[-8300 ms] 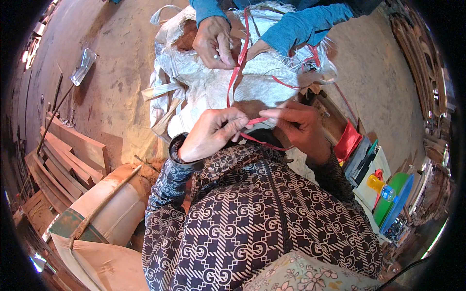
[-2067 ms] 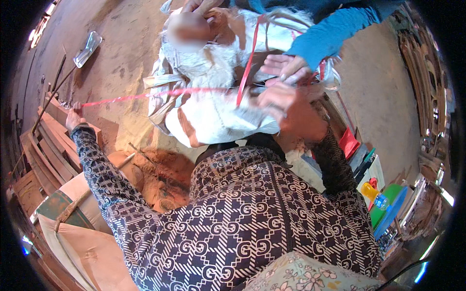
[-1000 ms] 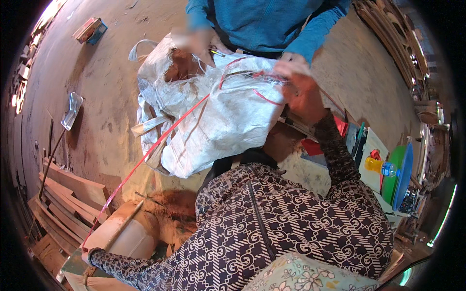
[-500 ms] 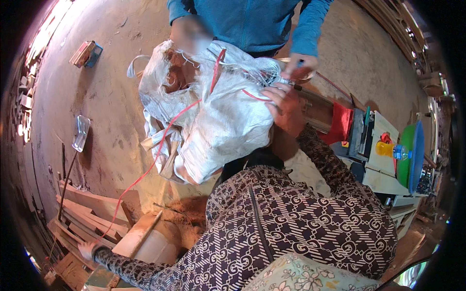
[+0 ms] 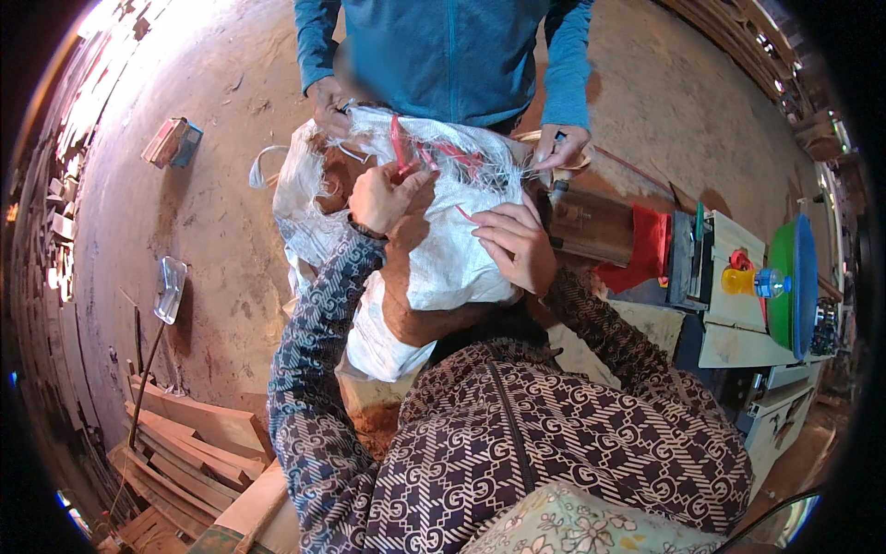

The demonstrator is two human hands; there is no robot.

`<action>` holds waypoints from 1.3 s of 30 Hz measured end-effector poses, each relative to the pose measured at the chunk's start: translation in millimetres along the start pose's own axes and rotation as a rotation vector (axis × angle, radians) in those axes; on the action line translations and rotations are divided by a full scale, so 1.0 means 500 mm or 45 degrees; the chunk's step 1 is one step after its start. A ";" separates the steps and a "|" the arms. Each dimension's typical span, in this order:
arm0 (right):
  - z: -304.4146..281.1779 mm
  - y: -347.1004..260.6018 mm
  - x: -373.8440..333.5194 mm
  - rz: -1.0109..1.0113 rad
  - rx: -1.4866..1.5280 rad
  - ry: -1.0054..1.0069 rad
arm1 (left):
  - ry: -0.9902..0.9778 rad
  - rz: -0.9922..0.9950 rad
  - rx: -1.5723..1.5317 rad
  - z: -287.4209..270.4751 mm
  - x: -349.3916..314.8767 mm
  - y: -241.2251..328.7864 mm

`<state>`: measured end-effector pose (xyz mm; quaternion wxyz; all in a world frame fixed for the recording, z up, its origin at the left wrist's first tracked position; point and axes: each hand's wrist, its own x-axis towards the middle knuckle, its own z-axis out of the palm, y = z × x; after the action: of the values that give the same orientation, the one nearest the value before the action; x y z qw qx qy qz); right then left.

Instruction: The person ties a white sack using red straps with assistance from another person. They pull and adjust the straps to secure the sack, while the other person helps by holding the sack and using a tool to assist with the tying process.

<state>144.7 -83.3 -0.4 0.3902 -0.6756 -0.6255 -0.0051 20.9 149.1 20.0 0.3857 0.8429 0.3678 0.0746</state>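
I log one red strap, far side of the white sack, long axis near to far, near end pinched by the left hand. Right hand: on the sack; whether clamped, I cannot tell.

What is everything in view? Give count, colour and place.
Sack: one, white, centre
Strap: count unclear, red, on sack
Person opposite: one, blue jacket, top
Box-like object: one, brown and blue, upper left
Shiny object: one, silvery, left
Planks: several, brown, lower left
Cloth: one, red, right of sack
Bottle: one, yellow and clear, right
Basins: two, green and blue, far right
Left hand: one, dark sleeve, at strap
Right hand: one, dark sleeve, on sack
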 end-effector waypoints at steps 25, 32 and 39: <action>0.039 0.050 0.087 0.260 -0.058 0.247 | 0.723 -0.172 -1.330 -0.392 -0.399 -0.114; 0.086 0.133 0.089 0.434 -0.086 -0.072 | 0.851 -0.269 -1.407 -0.414 -0.393 -0.115; 0.144 -0.043 0.065 0.224 0.340 -0.171 | 0.880 -0.355 -1.327 -0.424 -0.413 -0.156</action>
<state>98.7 -19.4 -23.4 0.4329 -0.6686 -0.5837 0.1574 -258.1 169.0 143.9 0.6101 0.4162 0.4927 0.4603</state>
